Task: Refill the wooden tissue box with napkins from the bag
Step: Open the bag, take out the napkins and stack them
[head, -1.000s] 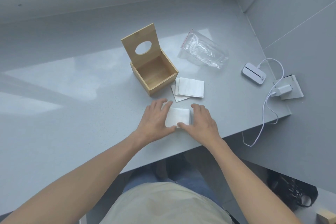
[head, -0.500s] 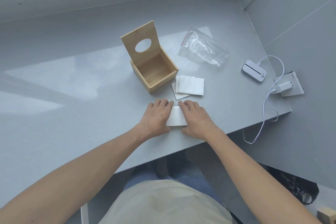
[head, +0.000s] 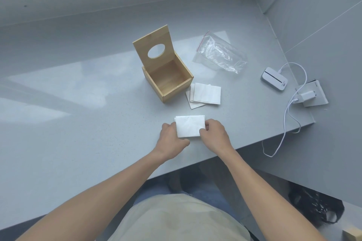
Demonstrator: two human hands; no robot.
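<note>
A wooden tissue box (head: 170, 86) stands on the grey counter with nothing inside, its lid with an oval hole (head: 153, 48) raised upright at the back. A folded white napkin (head: 189, 126) lies near the counter's front edge. My left hand (head: 171, 139) grips its left edge and my right hand (head: 214, 135) pinches its right edge. Right of the box lie a few more flat napkins (head: 206, 96) in a loose stack. A clear zip bag (head: 220, 53) lies flattened behind them; it looks empty.
A white pocket device (head: 274, 81) with a cable (head: 286, 123) and a charger on a wall plate (head: 311, 97) sit at the counter's right end. The cable hangs over the front edge. Walls close in behind and to the right.
Both hands went from pressing flat on the napkin to gripping it at its two side edges. The napkin now shows fully between them.
</note>
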